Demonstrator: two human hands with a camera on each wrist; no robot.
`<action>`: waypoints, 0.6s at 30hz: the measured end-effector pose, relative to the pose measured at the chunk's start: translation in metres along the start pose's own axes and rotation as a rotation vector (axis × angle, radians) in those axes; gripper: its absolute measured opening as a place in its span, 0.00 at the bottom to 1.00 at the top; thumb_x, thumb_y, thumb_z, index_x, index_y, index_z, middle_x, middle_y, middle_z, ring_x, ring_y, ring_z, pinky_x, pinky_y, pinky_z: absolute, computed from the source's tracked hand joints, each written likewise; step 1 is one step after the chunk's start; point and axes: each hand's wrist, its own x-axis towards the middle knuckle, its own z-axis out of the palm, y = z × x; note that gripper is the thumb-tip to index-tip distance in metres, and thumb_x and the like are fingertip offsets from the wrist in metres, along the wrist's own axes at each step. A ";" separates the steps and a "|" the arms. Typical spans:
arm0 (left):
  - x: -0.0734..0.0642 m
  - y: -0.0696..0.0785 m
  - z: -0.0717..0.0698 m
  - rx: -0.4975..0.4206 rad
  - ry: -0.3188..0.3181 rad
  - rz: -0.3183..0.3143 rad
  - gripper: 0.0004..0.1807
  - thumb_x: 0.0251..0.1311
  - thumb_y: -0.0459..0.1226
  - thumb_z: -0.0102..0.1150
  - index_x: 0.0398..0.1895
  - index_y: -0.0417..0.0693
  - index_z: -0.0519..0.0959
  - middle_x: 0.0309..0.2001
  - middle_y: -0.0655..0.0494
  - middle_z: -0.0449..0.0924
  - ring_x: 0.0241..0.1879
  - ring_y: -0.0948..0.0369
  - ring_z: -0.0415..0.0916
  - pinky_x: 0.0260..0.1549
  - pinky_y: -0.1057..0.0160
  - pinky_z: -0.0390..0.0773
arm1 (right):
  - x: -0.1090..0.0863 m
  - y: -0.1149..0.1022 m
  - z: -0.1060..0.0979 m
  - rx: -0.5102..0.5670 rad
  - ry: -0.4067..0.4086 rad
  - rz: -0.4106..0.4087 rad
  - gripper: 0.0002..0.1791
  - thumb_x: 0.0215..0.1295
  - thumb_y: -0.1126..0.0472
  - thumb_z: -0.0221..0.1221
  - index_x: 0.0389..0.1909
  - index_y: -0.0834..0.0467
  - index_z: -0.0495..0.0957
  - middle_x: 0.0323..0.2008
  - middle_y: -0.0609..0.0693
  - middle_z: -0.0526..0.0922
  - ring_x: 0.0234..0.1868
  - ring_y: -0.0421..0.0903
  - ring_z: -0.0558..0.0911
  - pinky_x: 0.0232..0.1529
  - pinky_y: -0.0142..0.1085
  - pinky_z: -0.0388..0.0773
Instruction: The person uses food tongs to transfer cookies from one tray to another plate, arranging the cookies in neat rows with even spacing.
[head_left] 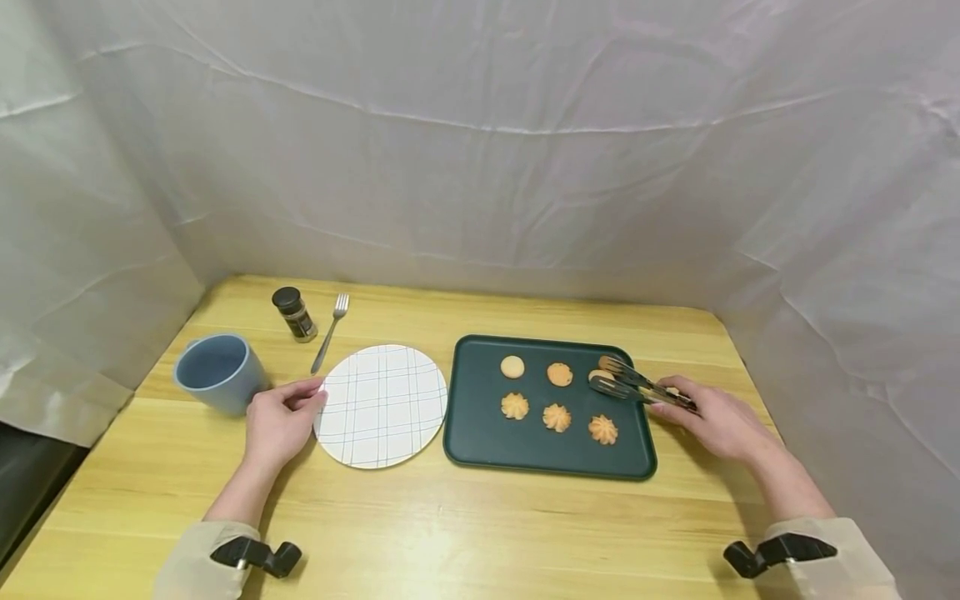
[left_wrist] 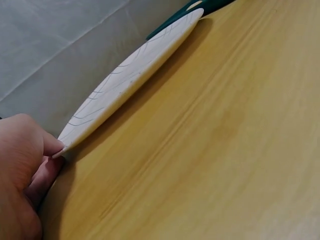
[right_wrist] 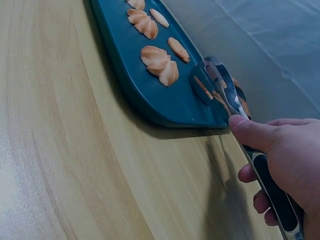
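Observation:
My left hand (head_left: 279, 421) pinches the left rim of a white plate (head_left: 381, 407) with thin grid lines; in the left wrist view the thumb lies over the edge and fingers under it. My right hand (head_left: 716, 417) grips metal tongs (right_wrist: 272, 192) by their dark-inlaid handles. The tong heads reach over the right end of a dark green tray (head_left: 480, 446), around a round cookie (head_left: 600, 377) at its back right corner. Also on the tray lie two flat round cookies (head_left: 512, 367) in the back row and three swirled cookies (head_left: 557, 417) in front.
A blue mug (head_left: 217, 372) stands left of my left hand. Behind it are a black-capped spice jar (head_left: 295, 314) and a fork (head_left: 330, 333). Pale cloth (head_left: 480, 167) hangs around the back and sides of the wooden table (head_left: 442, 533).

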 end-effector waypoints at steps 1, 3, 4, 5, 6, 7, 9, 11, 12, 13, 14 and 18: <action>0.000 0.000 0.000 -0.002 0.006 0.000 0.13 0.66 0.36 0.71 0.51 0.43 0.91 0.40 0.49 0.91 0.34 0.68 0.83 0.34 0.75 0.75 | 0.000 0.000 0.000 -0.001 0.002 -0.003 0.29 0.76 0.33 0.56 0.66 0.48 0.78 0.50 0.53 0.87 0.46 0.55 0.85 0.38 0.56 0.77; 0.000 -0.001 0.000 -0.004 0.016 -0.001 0.12 0.66 0.36 0.72 0.51 0.43 0.91 0.40 0.49 0.91 0.33 0.68 0.83 0.33 0.75 0.75 | 0.000 0.000 0.000 -0.004 0.006 -0.010 0.28 0.77 0.33 0.56 0.65 0.47 0.78 0.48 0.51 0.87 0.44 0.53 0.84 0.37 0.54 0.77; 0.000 -0.001 0.000 -0.005 0.020 -0.003 0.12 0.66 0.36 0.72 0.50 0.44 0.91 0.40 0.50 0.91 0.33 0.68 0.83 0.33 0.75 0.75 | 0.000 0.000 0.000 -0.007 0.007 -0.013 0.27 0.77 0.34 0.56 0.64 0.47 0.78 0.47 0.51 0.86 0.43 0.52 0.84 0.37 0.53 0.76; 0.000 -0.001 0.001 -0.006 0.025 -0.004 0.12 0.65 0.36 0.72 0.50 0.44 0.91 0.40 0.50 0.91 0.33 0.67 0.83 0.33 0.75 0.75 | 0.000 0.000 0.000 -0.008 0.008 -0.016 0.27 0.77 0.34 0.56 0.64 0.47 0.79 0.46 0.50 0.86 0.42 0.52 0.83 0.36 0.52 0.76; 0.000 -0.001 0.001 -0.005 0.027 -0.006 0.12 0.65 0.36 0.72 0.50 0.44 0.91 0.39 0.50 0.91 0.33 0.67 0.83 0.33 0.74 0.74 | 0.000 0.000 -0.001 -0.010 0.010 -0.017 0.26 0.77 0.34 0.57 0.63 0.47 0.79 0.45 0.50 0.86 0.42 0.52 0.83 0.36 0.52 0.76; 0.000 -0.002 0.001 -0.004 0.029 -0.008 0.12 0.65 0.36 0.72 0.49 0.44 0.91 0.39 0.50 0.91 0.33 0.66 0.83 0.33 0.74 0.74 | -0.001 0.001 -0.001 -0.013 0.012 -0.018 0.26 0.77 0.35 0.57 0.63 0.46 0.79 0.45 0.50 0.86 0.42 0.52 0.83 0.36 0.52 0.76; 0.000 -0.001 0.001 -0.002 0.026 -0.010 0.12 0.65 0.36 0.72 0.49 0.44 0.91 0.39 0.50 0.91 0.33 0.64 0.83 0.33 0.73 0.74 | -0.001 0.000 -0.001 -0.014 0.016 -0.021 0.25 0.77 0.35 0.57 0.63 0.47 0.79 0.46 0.51 0.86 0.43 0.53 0.84 0.37 0.54 0.77; 0.000 -0.001 0.000 0.005 0.017 -0.012 0.12 0.65 0.37 0.72 0.49 0.44 0.91 0.39 0.50 0.91 0.34 0.63 0.84 0.33 0.73 0.74 | -0.001 0.000 -0.001 -0.015 0.018 -0.023 0.25 0.77 0.36 0.57 0.64 0.47 0.78 0.47 0.52 0.87 0.44 0.55 0.85 0.38 0.56 0.77; 0.000 -0.001 0.000 0.013 0.010 -0.011 0.12 0.65 0.37 0.72 0.49 0.44 0.91 0.40 0.50 0.91 0.34 0.62 0.84 0.33 0.73 0.74 | -0.001 0.000 -0.001 -0.014 0.019 -0.025 0.25 0.78 0.36 0.57 0.64 0.47 0.78 0.47 0.53 0.87 0.45 0.56 0.85 0.39 0.57 0.78; 0.000 -0.001 -0.001 0.019 0.003 -0.009 0.12 0.66 0.38 0.71 0.50 0.43 0.91 0.40 0.50 0.91 0.35 0.61 0.84 0.33 0.73 0.74 | -0.002 -0.001 -0.002 -0.012 0.019 -0.028 0.26 0.78 0.36 0.57 0.64 0.48 0.78 0.48 0.54 0.87 0.46 0.58 0.85 0.40 0.58 0.78; 0.001 -0.001 -0.001 0.027 -0.004 -0.007 0.13 0.66 0.38 0.71 0.50 0.43 0.91 0.40 0.50 0.91 0.35 0.60 0.84 0.33 0.72 0.74 | -0.002 -0.001 -0.002 -0.008 0.019 -0.032 0.26 0.78 0.36 0.57 0.65 0.48 0.78 0.48 0.54 0.87 0.46 0.58 0.86 0.40 0.58 0.78; 0.001 0.000 -0.002 0.049 -0.025 -0.004 0.14 0.68 0.38 0.69 0.52 0.43 0.90 0.41 0.49 0.91 0.36 0.58 0.83 0.33 0.70 0.74 | -0.001 -0.002 -0.004 0.000 0.023 -0.037 0.27 0.78 0.37 0.56 0.66 0.49 0.77 0.48 0.55 0.87 0.48 0.60 0.86 0.41 0.60 0.79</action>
